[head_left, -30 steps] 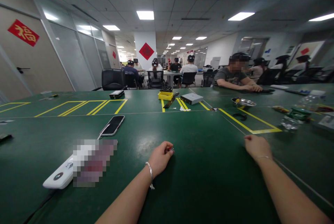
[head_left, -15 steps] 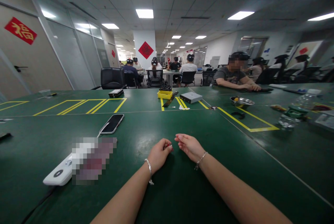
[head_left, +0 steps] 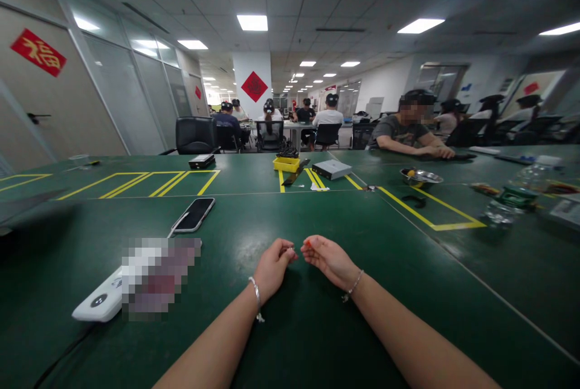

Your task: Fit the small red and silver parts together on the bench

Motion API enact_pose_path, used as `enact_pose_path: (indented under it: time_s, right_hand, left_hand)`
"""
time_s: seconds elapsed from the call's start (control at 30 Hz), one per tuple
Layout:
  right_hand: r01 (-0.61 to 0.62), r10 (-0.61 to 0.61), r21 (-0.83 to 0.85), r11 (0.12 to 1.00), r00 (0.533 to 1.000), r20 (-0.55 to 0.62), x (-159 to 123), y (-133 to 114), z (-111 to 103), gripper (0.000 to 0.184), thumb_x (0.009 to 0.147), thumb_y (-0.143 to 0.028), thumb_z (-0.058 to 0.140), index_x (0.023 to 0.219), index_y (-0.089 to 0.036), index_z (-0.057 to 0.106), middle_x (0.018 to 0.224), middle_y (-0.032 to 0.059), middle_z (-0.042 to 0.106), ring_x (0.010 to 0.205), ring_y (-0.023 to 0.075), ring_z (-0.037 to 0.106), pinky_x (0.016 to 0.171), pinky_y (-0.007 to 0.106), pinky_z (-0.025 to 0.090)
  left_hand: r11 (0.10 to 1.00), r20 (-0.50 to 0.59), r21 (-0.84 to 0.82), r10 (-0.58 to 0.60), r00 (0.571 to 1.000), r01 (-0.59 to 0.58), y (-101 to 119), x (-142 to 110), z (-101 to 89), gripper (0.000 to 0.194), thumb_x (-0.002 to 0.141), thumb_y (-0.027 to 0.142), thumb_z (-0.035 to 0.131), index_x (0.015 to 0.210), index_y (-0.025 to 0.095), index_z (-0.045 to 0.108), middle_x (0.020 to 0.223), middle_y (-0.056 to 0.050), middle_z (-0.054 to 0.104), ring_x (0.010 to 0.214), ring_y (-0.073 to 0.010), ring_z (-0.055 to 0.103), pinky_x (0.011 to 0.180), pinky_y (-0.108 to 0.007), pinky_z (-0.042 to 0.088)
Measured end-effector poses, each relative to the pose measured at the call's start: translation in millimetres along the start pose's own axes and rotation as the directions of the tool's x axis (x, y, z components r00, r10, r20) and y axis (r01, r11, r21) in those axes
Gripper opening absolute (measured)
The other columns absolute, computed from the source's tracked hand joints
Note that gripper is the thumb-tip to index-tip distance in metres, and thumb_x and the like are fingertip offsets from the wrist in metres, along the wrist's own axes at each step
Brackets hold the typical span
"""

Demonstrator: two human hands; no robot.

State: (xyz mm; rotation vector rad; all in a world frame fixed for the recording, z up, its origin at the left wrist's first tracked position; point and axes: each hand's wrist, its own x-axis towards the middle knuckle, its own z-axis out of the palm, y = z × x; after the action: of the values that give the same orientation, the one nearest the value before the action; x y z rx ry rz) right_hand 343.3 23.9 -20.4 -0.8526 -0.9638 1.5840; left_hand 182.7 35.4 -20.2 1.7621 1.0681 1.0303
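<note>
Over the green table (head_left: 235,310), my left hand (head_left: 273,265) and my right hand (head_left: 330,261) face each other with a narrow gap between the fingertips. My right thumb and fingers pinch a small orange piece (head_left: 309,244), mostly covered by the fingertips. The fingers of my left hand are curled closed; a tiny pale bit shows at their tips, too small to name. To the left lie a phone (head_left: 197,215) with a white cable and a white handheld device (head_left: 99,304), partly covered by a blurred-out patch.
Farther back are a yellow tray (head_left: 286,164) with black items, a grey box (head_left: 332,169) and a metal bowl (head_left: 423,177). A plastic bottle (head_left: 510,199) lies at right. Across the table sits a person (head_left: 408,129). A blurred grey shape (head_left: 29,208) shows at far left.
My right hand has come in from the right to beside my left hand, and orange now shows in its fingers. The red bit in my left fingers no longer shows. A blurred shape appeared at left.
</note>
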Motion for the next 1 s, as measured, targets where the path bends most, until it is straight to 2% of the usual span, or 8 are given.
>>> enact_pose_path:
  time_s: [0.13,0.33,0.6,0.73,0.87,1.0]
  right_hand:
    - [-0.024,0.024,-0.004,1.0,0.999,-0.027,0.2,-1.2,0.4,0.022,0.061,-0.023,0.064,0.078,-0.014,0.055,0.073,0.0016,0.059,0.065,0.0074,0.053,0.068,0.024,0.04]
    - [0.001,-0.003,-0.035,0.999,0.998,-0.062,-1.1,-2.1,4.3,0.022,0.063,-0.031,0.061,0.076,-0.015,0.054,0.064,0.0,0.057,0.058,0.0068,0.051,0.059,0.022,0.04]
    - [0.054,-0.11,-0.287,0.956,0.977,-0.181,-0.1,9.5,17.0,0.025,0.062,-0.036,0.059,0.07,-0.013,0.055,0.063,0.0007,0.057,0.056,0.0074,0.049,0.057,0.022,0.038]
    - [0.058,-0.135,-0.313,0.948,0.964,-0.229,-2.0,12.1,27.0,0.024,0.061,-0.033,0.06,0.074,-0.016,0.052,0.061,-0.0014,0.056,0.053,0.0075,0.049,0.054,0.021,0.038]
    - [0.107,-0.201,-0.353,0.929,0.949,-0.242,-2.3,13.7,31.7,0.02,0.06,-0.031,0.06,0.065,-0.016,0.048,0.054,-0.0038,0.052,0.05,0.0068,0.046,0.051,0.02,0.036]
    - [0.138,-0.275,-0.477,0.868,0.933,-0.231,-2.2,16.4,30.9,0.02,0.062,-0.034,0.058,0.063,-0.016,0.052,0.054,-0.0028,0.052,0.05,0.0077,0.045,0.05,0.021,0.035]
  left_hand:
    - [0.999,-0.05,0.039,-0.021,0.999,0.023,1.9,-0.1,0.1,0.008,0.067,0.018,0.05,0.075,0.018,0.051,0.067,0.003,0.055,0.061,-0.0098,0.05,0.058,-0.021,0.038]
    - [0.996,-0.07,0.083,-0.024,0.997,0.03,-0.4,-0.3,0.8,0.011,0.062,0.013,0.054,0.072,0.017,0.051,0.064,0.003,0.054,0.059,-0.0095,0.048,0.056,-0.02,0.038]
    - [0.987,-0.098,0.163,0.005,0.995,0.011,3.2,-1.5,-0.3,0.013,0.059,0.012,0.056,0.065,0.018,0.047,0.064,0.005,0.054,0.06,-0.0095,0.048,0.056,-0.02,0.036]
    - [0.975,-0.129,0.223,0.028,0.991,0.002,3.0,-2.0,1.9,0.012,0.06,0.012,0.054,0.065,0.019,0.045,0.059,0.006,0.048,0.056,-0.0085,0.046,0.052,-0.018,0.033]
    - [0.952,-0.135,0.307,0.04,0.99,0.003,2.1,-3.9,3.8,0.009,0.063,0.015,0.052,0.067,0.019,0.045,0.057,0.007,0.047,0.054,-0.0081,0.044,0.05,-0.018,0.03]
    - [0.913,-0.134,0.408,0.047,0.99,0.011,2.9,-6.0,3.7,0.006,0.065,0.017,0.051,0.067,0.02,0.047,0.057,0.006,0.048,0.053,-0.0086,0.044,0.049,-0.019,0.028]
